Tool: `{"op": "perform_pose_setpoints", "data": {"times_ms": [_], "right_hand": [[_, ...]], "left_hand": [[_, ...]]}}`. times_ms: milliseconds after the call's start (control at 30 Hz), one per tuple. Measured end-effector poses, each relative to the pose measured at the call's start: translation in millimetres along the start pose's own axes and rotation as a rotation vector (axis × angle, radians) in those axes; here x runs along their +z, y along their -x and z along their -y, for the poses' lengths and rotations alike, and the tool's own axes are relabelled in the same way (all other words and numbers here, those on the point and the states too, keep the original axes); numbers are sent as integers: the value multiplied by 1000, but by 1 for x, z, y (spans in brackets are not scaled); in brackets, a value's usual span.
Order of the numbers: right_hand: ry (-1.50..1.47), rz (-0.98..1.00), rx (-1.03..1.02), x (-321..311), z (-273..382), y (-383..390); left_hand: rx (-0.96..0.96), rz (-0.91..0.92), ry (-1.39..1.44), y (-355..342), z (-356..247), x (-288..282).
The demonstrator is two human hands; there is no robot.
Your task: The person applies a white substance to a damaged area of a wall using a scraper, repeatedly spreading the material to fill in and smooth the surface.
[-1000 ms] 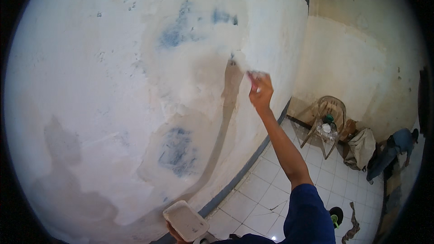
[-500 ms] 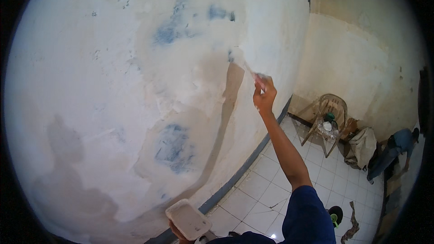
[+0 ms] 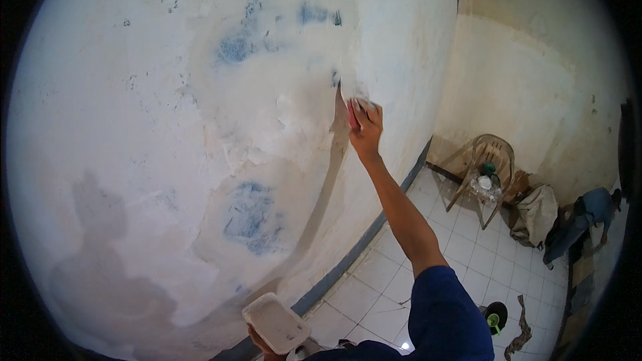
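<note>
Right hand: the right hand [image 3: 366, 128], centre of frame, is closed around a red-handled putty knife [image 3: 352, 108] pressed flat on the white wall [image 3: 167, 127].
Left hand: the left hand [image 3: 262, 342], bottom centre, grips a white plaster tray [image 3: 275, 322] from beneath.
Change: the knife now lies flatter and lower on the wall than half a second ago.

- Big curved-looking wall [image 3: 167, 160] takes up most of the view, whitish and patchy, with blue blotches showing through the plaster.
- A dark grey-blue band [image 3: 354, 261] runs along its foot.
- Side wall [image 3: 528, 93] is cream and grubby, meeting the big one at a corner.
- Floor [image 3: 461, 254] is white square tiles, a bit dirty.
- Plastic chair [image 3: 485, 167] sits against the side wall with stuff piled on the seat.
- Heap of cloth and sacks [image 3: 535, 214] just beside it.
- Light's soft, with shadows low on the wall.
</note>
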State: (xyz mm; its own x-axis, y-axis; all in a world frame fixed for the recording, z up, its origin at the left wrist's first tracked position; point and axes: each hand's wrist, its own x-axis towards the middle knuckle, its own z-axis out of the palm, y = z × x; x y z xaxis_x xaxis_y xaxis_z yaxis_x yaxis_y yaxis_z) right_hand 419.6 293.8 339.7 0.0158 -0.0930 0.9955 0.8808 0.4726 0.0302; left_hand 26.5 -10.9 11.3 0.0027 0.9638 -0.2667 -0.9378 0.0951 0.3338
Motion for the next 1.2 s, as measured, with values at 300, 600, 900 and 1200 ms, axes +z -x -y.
{"op": "perform_pose_setpoints", "data": {"times_ms": [300,600,900,1200], "right_hand": [[-104,-177,93,-16,-4,-58],[-142,28,-27,-32,16,9],[-78,-14,165,7,41,4],[-313,-35,685,-32,14,60]], "left_hand": [[159,213,-264,-5,13,-16],[-14,297,-130,-19,9,-1],[-55,306,-173,-23,15,5],[-90,310,-215,-16,17,5]]}}
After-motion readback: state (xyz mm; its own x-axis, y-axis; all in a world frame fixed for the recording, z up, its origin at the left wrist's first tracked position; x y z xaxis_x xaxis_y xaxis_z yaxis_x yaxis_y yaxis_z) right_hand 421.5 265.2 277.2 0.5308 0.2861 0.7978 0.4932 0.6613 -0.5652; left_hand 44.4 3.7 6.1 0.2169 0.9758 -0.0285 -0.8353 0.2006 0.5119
